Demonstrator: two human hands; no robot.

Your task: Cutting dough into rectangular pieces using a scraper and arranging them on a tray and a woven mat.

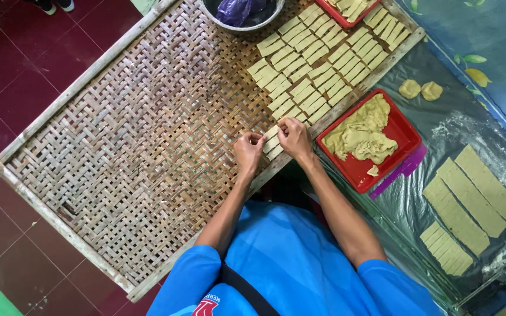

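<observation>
A thin dough strip [272, 142] is pinched between the left hand [248, 151] and the right hand [293, 136], with the fingers of both closed on its ends. It is held just over the near edge of a big woven tray [136, 146]. Rows of strips [317, 64] are laid on the tray just beyond the hands. A red tray [402, 131] with soft dough [361, 131] is seen just right of the right hand. Long cut pieces [469, 202] are laid on a dark sheet [440, 117] farther right. A bowl [244, 26] is seen at the top.
</observation>
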